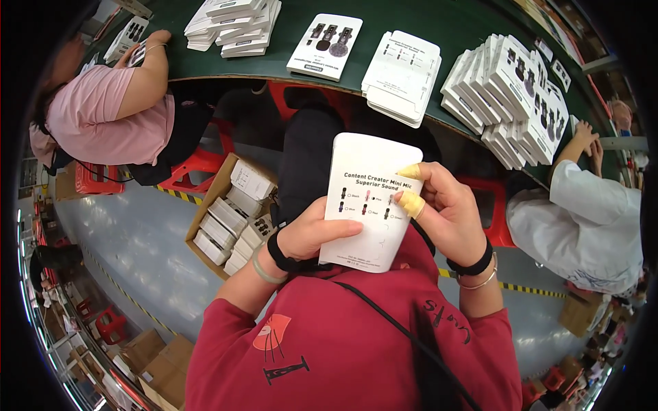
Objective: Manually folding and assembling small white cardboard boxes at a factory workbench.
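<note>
A flat white printed carton (363, 240) with rounded corners is held upright in front of my chest. Its face carries rows of small microphone pictures with check circles. My left hand (319, 229) grips its lower left side, thumb across the front and fingers behind. Yellow covers wrap the thumb and index fingertip of my right hand (442, 209). Those two fingertips are apart over the carton's upper right part, with no object visible between them. Whether they touch the carton I cannot tell. Similar flat cartons lie in a stack (404, 72) on the table ahead.
On the green table (274, 72) stand a single white box (325, 44), piled boxes (507, 96) at right and another pile (236, 27) at left. An open cardboard box (195, 240) of white boxes sits left of me. Co-workers sit on both sides, near red stools (199, 168).
</note>
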`<state>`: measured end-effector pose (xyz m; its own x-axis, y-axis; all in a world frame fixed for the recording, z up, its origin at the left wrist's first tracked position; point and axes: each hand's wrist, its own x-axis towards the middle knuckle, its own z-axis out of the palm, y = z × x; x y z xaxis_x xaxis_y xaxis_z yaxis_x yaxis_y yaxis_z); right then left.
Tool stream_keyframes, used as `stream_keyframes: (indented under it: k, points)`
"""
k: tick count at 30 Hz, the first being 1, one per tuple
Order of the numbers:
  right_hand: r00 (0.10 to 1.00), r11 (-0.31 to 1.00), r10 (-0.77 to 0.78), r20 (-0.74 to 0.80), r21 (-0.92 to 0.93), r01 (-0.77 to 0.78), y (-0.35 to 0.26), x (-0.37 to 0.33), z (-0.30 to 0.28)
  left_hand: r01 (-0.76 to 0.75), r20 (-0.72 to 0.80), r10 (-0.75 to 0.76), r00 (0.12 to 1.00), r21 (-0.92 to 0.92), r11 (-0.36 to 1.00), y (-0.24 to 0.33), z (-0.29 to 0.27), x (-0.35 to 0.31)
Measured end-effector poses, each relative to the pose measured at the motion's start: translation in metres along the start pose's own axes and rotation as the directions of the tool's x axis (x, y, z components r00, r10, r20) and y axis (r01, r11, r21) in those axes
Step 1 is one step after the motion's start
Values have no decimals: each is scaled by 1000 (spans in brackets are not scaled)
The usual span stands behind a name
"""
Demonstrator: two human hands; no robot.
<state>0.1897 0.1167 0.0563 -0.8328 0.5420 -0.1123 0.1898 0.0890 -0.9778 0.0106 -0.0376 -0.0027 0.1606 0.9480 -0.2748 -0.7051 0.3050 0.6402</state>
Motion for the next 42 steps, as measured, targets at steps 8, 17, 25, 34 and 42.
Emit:
stream_keyframes:
  k: [8, 17, 25, 34, 42]
  points:
    - [987, 981, -129, -94, -157, 113, 18, -8, 8, -218, -287, 392, 874, 489, 845, 3, 14, 8]
    - [975, 641, 210, -68, 763, -85, 47, -5, 3, -387, -111, 665, 739, 738, 552, -5, 0, 17]
    - [956, 532, 225, 188, 798, -282, 40, 18, -8, -365, -109, 542, 834, 627, 688, 3, -8, 23]
    - [999, 939, -40, 0, 343, 37, 22, 2, -2, -382, -138, 642, 754, 703, 600, -8, 7, 17]
    - [888, 871, -457, 47, -176, 458, 14, -24, -3, -485, -110, 671, 734, 607, 630, -20, 24, 5]
